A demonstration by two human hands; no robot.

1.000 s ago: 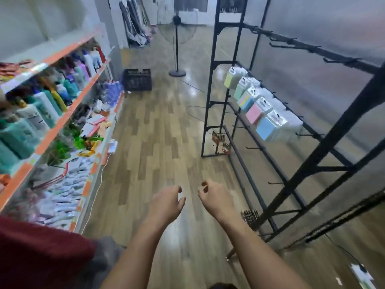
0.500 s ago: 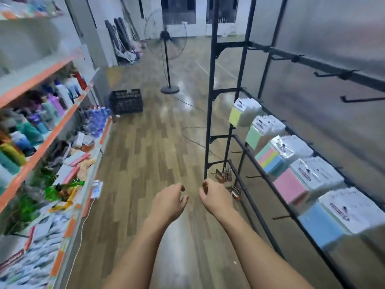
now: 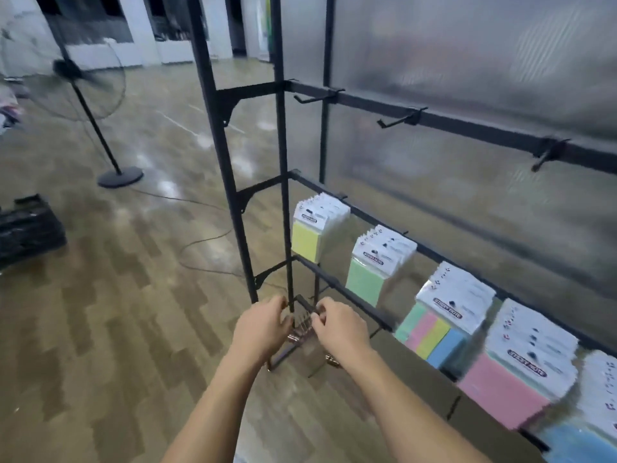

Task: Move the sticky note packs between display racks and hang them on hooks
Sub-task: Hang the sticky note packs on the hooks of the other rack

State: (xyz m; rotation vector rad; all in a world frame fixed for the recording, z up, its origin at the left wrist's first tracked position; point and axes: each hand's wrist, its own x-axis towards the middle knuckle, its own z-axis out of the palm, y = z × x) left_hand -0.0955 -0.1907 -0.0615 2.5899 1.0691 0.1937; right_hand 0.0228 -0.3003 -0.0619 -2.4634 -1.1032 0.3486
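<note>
Blur smears the small clips low between both hands, left hand (image 3: pixel 262 324) and right hand (image 3: pixel 340 325) loosely curled, gripping nothing, while sticky note packs (image 3: pixel 365 264) hang on the display rack (image 3: pixel 417 116) to their right.

I count two hands, left hand (image 3: pixel 263 324) and right hand (image 3: pixel 340 325); six bunches of sticky note packs (image 3: pixel 454 315) hanging on one display rack (image 3: pixel 233 182); three bare hooks (image 3: pixel 399 121) on its upper bar; one standing fan (image 3: pixel 83 78); one black crate (image 3: pixel 28 228)
</note>
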